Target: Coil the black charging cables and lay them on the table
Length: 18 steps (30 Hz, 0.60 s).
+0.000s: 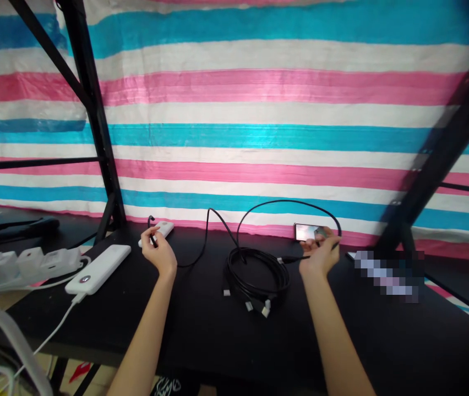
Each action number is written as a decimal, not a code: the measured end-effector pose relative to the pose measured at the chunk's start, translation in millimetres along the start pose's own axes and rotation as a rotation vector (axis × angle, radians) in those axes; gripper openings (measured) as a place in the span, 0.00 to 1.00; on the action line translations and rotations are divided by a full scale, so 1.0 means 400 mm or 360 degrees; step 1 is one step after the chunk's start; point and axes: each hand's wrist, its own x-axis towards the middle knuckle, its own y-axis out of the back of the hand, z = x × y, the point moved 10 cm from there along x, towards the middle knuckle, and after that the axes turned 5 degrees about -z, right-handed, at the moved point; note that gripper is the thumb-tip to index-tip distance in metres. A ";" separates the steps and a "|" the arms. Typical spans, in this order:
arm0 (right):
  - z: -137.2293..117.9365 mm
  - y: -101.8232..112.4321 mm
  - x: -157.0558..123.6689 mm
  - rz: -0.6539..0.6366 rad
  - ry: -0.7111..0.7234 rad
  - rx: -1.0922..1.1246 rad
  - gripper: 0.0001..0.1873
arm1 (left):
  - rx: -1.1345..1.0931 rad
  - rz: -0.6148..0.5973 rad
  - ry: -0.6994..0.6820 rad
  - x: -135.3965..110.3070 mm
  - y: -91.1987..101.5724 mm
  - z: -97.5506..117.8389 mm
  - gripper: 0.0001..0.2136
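My left hand (157,251) pinches one end of a black cable (205,231) beside a small white power bank (160,231) on the black table (201,324). My right hand (319,250) grips the other end of that cable, right in front of a small phone (306,232) with a lit screen; whether the fingers also touch the phone is unclear. The cable arcs up between both hands. A coiled bundle of black cables (255,272) with white plugs lies between my forearms.
A larger white power bank (98,268) with a white lead lies at the left, next to a white power strip (23,265) holding chargers. Black frame posts (94,126) stand left and right. A striped tarp (259,132) hangs behind. A blurred object (387,274) lies at the right.
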 end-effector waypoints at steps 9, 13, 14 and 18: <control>-0.005 0.002 0.005 -0.0060 0.0088 -0.0081 0.22 | -0.0117 -0.0039 -0.0013 -0.013 -0.013 0.000 0.16; 0.011 -0.002 0.001 -0.0034 -0.0014 -0.0042 0.21 | -0.0181 -0.0108 0.0046 -0.020 -0.028 0.002 0.16; 0.014 -0.004 0.000 -0.0030 -0.0043 -0.0038 0.21 | -0.0194 -0.0133 0.0065 -0.024 -0.034 0.002 0.16; 0.020 -0.027 -0.009 -0.0113 -0.0133 0.0022 0.19 | -0.0221 -0.0236 0.0116 -0.043 -0.053 0.006 0.15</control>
